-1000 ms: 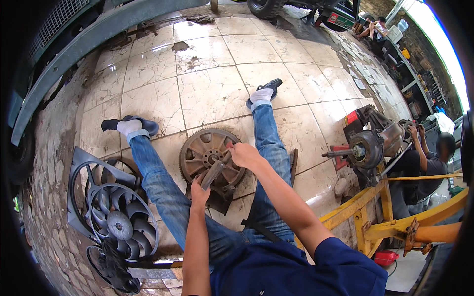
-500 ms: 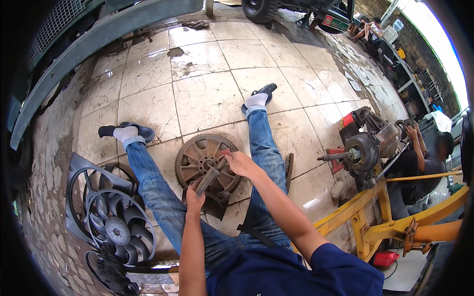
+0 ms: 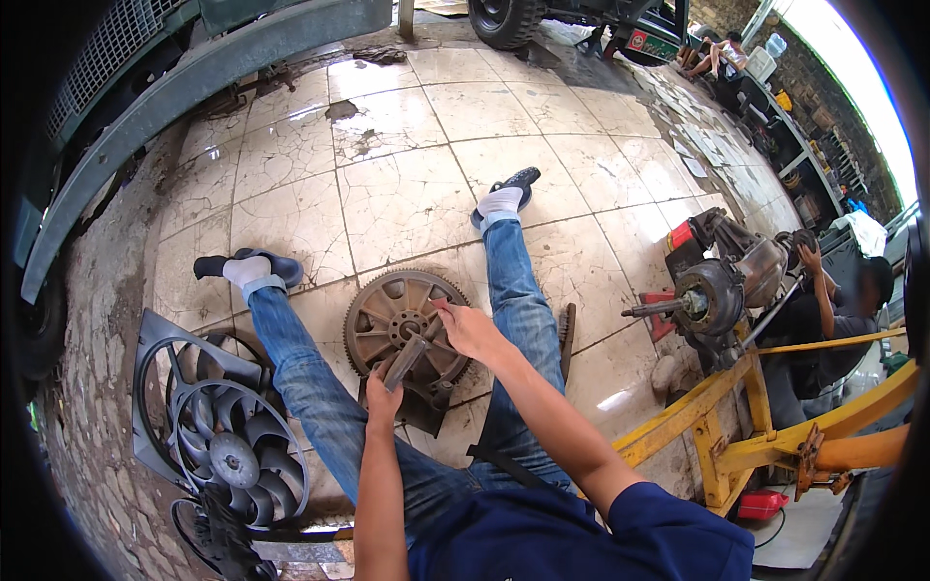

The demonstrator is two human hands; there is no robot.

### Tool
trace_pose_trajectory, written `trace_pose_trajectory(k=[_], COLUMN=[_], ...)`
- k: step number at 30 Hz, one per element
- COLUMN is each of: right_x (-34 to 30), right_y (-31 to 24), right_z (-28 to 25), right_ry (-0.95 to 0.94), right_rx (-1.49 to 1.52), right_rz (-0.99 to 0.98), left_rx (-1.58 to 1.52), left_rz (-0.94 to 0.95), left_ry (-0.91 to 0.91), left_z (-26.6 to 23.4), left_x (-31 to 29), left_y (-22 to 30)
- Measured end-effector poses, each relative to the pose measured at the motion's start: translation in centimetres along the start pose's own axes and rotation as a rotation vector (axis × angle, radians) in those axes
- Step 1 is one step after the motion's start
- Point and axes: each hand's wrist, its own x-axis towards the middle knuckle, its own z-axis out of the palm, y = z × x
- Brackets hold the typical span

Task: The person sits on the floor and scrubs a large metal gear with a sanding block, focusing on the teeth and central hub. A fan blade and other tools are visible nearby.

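Between my outstretched legs a toothed flywheel [image 3: 373, 324] lies flat on the tiles. Above its near edge, my left hand [image 3: 384, 395] is closed on a grey bar-shaped metal part [image 3: 406, 362], held at a slant. My right hand [image 3: 469, 332] is closed just past the upper end of that part, over the flywheel's right side. A small reddish piece [image 3: 440, 304] shows at its fingertips; its kind cannot be made out. Under my hands sits a dark metal piece [image 3: 422, 412], partly hidden by them.
A radiator fan in its shroud [image 3: 232, 460] lies left of my leg. A dark curved strip [image 3: 568, 339] rests by my right leg. At right stand an axle assembly [image 3: 722, 286] and a yellow frame [image 3: 717, 445], with another person [image 3: 823, 320] behind. A vehicle bumper [image 3: 184, 92] spans the upper left.
The grey part and both hands have shifted very slightly against the flywheel. The hold of each hand looks the same. The whole view has moved a little.
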Motion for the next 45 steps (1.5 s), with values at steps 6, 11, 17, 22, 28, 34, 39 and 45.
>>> trace_pose_trajectory(k=[6, 11, 17, 22, 28, 34, 39, 45], right_x=[-0.3, -0.1, 0.4, 0.5, 0.6, -0.3, -0.6, -0.6], right_y=[-0.3, 0.5, 1.1, 1.0, 2.4, 0.8, 0.0, 0.8], right_z=[-0.1, 0.1, 1.3, 0.8, 1.1, 0.9, 1.4, 1.1], right_ry=[-0.023, -0.039, 0.053, 0.031, 0.018, 0.061, 0.136, 0.046], right_rx=[-0.129, -0.173, -0.058, 0.003, -0.008, 0.034, 0.082, 0.098], right_rz=[-0.019, 0.038, -0.03, -0.063, -0.052, -0.008, -0.031, 0.078], left_rx=[0.007, -0.008, 0.005, -0.003, 0.025, 0.035, -0.017, 0.07], left_rz=[-0.046, -0.064, -0.035, 0.001, 0.012, -0.035, -0.013, 0.006], left_ry=[-0.007, -0.011, 0.026, 0.034, -0.002, 0.016, 0.039, 0.037], left_z=[-0.1, 0.1, 0.0, 0.0, 0.2, 0.3, 0.1, 0.2], left_x=[-0.4, -0.1, 0.1, 0.1, 0.2, -0.2, -0.2, -0.1], left_y=[0.0, 0.4, -0.9, -1.2, -0.4, -1.2, -1.0, -1.5])
